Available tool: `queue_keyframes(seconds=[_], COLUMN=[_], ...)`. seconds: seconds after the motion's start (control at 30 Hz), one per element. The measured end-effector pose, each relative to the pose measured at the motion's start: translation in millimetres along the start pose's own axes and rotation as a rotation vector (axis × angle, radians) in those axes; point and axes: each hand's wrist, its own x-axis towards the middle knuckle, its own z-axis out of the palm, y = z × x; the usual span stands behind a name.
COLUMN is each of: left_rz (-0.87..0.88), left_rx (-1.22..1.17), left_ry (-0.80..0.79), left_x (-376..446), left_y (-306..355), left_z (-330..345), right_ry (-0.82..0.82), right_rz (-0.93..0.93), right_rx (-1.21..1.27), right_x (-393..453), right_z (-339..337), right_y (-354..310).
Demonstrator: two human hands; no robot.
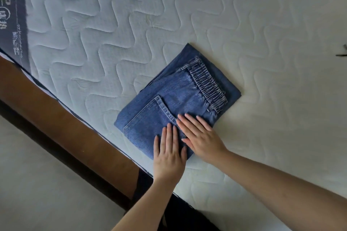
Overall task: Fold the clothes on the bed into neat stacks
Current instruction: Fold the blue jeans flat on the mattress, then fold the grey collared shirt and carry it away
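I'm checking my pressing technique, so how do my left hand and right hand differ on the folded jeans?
The left hand lies near the jeans' lower corner with fingers pointing straight up the frame; the right hand sits farther in, angled toward the upper left. The left hand's fingertips lie on the back pocket; the right hand's reach past its edge. Both lie flat, palms down, fingers extended.

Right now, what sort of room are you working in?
Most likely a bedroom. A bare quilted mattress lies on a wooden bed frame, with no sheet on it. Both hands, left and right, press flat on folded blue jeans near the mattress edge.
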Motion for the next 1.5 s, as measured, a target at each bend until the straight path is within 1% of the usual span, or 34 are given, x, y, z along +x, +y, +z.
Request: queue_keyframes(seconds=[0.1, 0.27, 0.37, 0.47, 0.53, 0.63, 0.7, 0.77, 0.83, 0.9, 1.0, 1.07, 1.13, 1.17, 1.23, 1.3, 1.4, 1.5], left_rz=[0.076, 0.146, 0.149, 0.134, 0.144, 0.156, 0.133, 0.147, 0.152, 0.168, 0.173, 0.154, 0.137, 0.123, 0.095, 0.088, 0.074, 0.032], left_rx=[0.028, 0.082, 0.151, 0.164, 0.179, 0.206, 0.242, 0.287, 0.268, 0.271, 0.242, 0.200, 0.173, 0.155, 0.138, 0.136, 0.163, 0.159], left_ry=[-0.013, -0.044, -0.061, -0.078, -0.122, -0.284, -0.398, -0.442, -0.448, -0.390, -0.300, -0.255, -0.187, -0.161, -0.104, -0.007, 0.138, 0.230], left_x=[-9, -7, -11, -22, -31, -41, -39, -37, -41, -52, -77, -104, -136, -152, -182, -207, -231, -248], left_y=[-12, -39, -63, -81, -86, -91, -87, -74, -62, -55, -48, -45, -43, -42, -39, -36, -43, -55], left_z=[5, 1, -4, -13, -21, -36, -52, -73, -95, -116, -151, -173, -193, -204, -226, -247, -273, -293], right_ry=[-0.034, -0.016, 0.005, 0.021, 0.006, -0.104, -0.242, -0.375, -0.417, -0.379, -0.303, -0.215, -0.110, -0.083, -0.058, -0.039, -0.016, 0.032], right_rz=[-0.097, -0.081, -0.014, 0.124, 0.202, 0.294, 0.347, 0.357, 0.324, 0.298, 0.337, 0.337, 0.308, 0.287, 0.233, 0.170, 0.111, 0.064], right_rx=[-0.061, -0.160, -0.135, -0.052, 0.001, 0.054, 0.091, 0.097, 0.102, 0.097, 0.131, 0.160, 0.173, 0.170, 0.149, 0.130, 0.090, 0.085], right_x=[-7, 6, 5, 2, -3, -5, -2, 1, 0, -9, -29, -46, -63, -71, -87, -100, -110, -107], right_z=[9, 5, 1, -4, -10, -25, -41, -62, -89, -122, -174, -207, -234, -246, -265, -278, -291, -305], right_y=[20, 76, 80, 67, 60, 45, 32, 18, 0, -22, -51, -66, -78, -85, -99, -112, -123, -133])
